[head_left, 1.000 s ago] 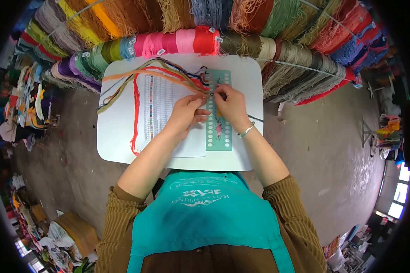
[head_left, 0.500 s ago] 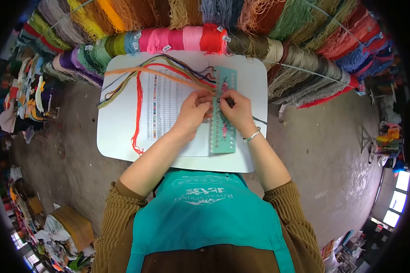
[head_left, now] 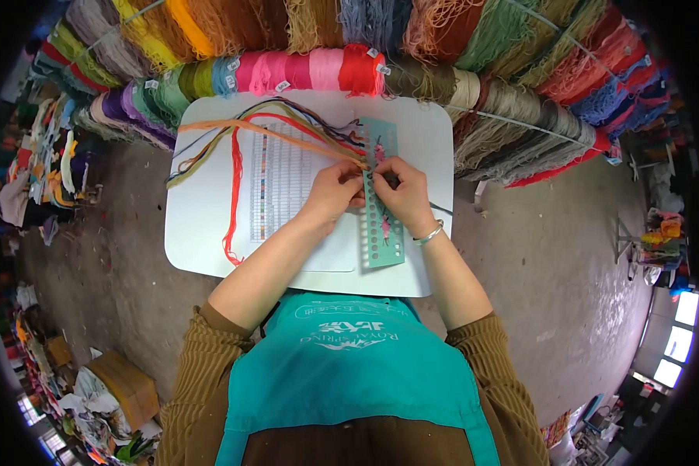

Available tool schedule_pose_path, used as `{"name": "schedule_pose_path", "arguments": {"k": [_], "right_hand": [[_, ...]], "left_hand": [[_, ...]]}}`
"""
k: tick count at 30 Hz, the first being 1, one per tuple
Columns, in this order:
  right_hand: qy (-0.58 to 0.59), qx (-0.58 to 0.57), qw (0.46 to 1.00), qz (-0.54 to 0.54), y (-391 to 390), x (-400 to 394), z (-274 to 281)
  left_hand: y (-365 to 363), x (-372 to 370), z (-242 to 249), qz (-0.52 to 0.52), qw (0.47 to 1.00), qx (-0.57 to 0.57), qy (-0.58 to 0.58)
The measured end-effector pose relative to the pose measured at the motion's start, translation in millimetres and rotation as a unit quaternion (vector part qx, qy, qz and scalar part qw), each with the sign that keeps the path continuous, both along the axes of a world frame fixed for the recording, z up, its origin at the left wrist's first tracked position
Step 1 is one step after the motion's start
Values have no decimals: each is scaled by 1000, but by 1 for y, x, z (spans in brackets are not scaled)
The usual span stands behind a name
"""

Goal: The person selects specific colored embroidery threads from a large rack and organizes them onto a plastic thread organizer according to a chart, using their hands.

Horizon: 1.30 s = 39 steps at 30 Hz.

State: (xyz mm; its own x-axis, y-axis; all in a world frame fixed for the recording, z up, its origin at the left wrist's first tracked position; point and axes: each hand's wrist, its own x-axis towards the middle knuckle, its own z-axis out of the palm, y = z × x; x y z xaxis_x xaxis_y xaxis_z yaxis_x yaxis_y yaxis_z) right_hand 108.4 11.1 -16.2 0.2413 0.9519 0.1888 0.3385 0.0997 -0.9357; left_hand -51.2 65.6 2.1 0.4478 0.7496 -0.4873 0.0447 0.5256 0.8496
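Observation:
A pale green thread card [head_left: 382, 255] with rows of round holes and a pink flower print lies tilted over the white board. My left hand [head_left: 338, 190] is closed at the card's left edge, its fingertips pinching there beside the holes. Over the card's middle, my right hand [head_left: 402, 193] is closed with thumb and forefinger together; what they pinch is hidden. An orange thread bundle [head_left: 291, 137] runs to the card just above my left fingertips. Red thread [head_left: 236, 190] and dark and olive strands [head_left: 210, 144] also lead to the card's upper holes.
Beneath the threads, a printed chart [head_left: 283, 186] lies on the white board [head_left: 202, 233]. Rolled pink and red yarn [head_left: 295, 71] lines the far edge, with many hanging skeins [head_left: 505, 35] behind. A dark strand [head_left: 441, 209] sticks out past my right wrist.
The card has tilted, its lower end shifting slightly right and toward me and its upper end left. Both hands stay at its middle, fingers still closed, with small shifts.

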Motion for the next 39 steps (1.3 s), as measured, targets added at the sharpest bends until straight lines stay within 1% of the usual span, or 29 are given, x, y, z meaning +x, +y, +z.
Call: {"name": "schedule_pose_path", "arguments": {"k": [6,8,10,11,12,13,15,17,18,20,22,24,25,26,27,28,29,30,31,32,33,34,35,36,37,39], "right_hand": [[16,-2,1000,15,0,0,1],[2,-7,1000,18,1,0,-3],[-12,-11,1000,22,4,1,-4],[-32,-54,997,35,6,3,-4],[-51,-96,993,47,9,2,0],[-51,-96,993,47,10,2,5],[-146,-119,980,70,12,2,16],[-160,-117,978,71,13,0,20],[-174,-115,976,70,14,-1,20],[-193,-103,974,64,15,-2,14],[-211,-90,971,63,16,-4,14],[-153,-139,977,48,17,-4,18],[-153,-138,977,54,19,-4,15],[-105,-141,984,40,22,-2,9],[-58,-144,988,25,24,-1,7],[-43,-154,987,26,26,0,8],[-44,-153,987,30,27,2,5],[-6,-133,990,38,27,4,0],[33,-113,992,46,28,6,-4],[32,-112,992,50,28,9,-7],[87,-112,988,61,28,11,-7],[142,-111,981,73,27,11,-8],[142,-111,981,75,27,11,-9],[142,-111,981,74,27,11,-8],[142,-110,981,73,27,10,-8],[130,-119,982,62,28,7,-6]], "left_hand": [[4,-2,1,-29,999,1,13],[7,-4,-1,-37,999,6,22],[9,-8,2,-50,988,114,87],[11,-13,4,-49,988,113,87],[13,-19,6,-40,986,118,114],[16,-23,7,-31,982,122,142],[16,-28,7,-18,985,100,138],[15,-31,6,-20,998,27,60],[13,-31,6,-17,998,27,60],[5,-25,6,-33,999,14,-7],[-1,-19,9,-42,999,13,0],[-1,-19,11,-78,996,-15,-43],[0,-18,12,-49,995,-45,-79],[2,-16,13,-44,995,-43,-79],[3,-14,18,-36,998,-31,-44],[6,-11,21,-28,999,-19,-10],[8,-8,8,-57,997,42,7],[9,-5,7,-53,998,43,7],[10,-3,6,-87,990,109,30],[12,-2,4,-120,976,175,52],[15,-1,6,-144,966,195,85],[18,-1,0,-142,967,195,85],[21,0,-9,-144,911,357,147],[23,0,-12,-141,826,506,205],[25,1,-15,-140,826,506,206],[27,1,-14,-149,849,477,173]]}}
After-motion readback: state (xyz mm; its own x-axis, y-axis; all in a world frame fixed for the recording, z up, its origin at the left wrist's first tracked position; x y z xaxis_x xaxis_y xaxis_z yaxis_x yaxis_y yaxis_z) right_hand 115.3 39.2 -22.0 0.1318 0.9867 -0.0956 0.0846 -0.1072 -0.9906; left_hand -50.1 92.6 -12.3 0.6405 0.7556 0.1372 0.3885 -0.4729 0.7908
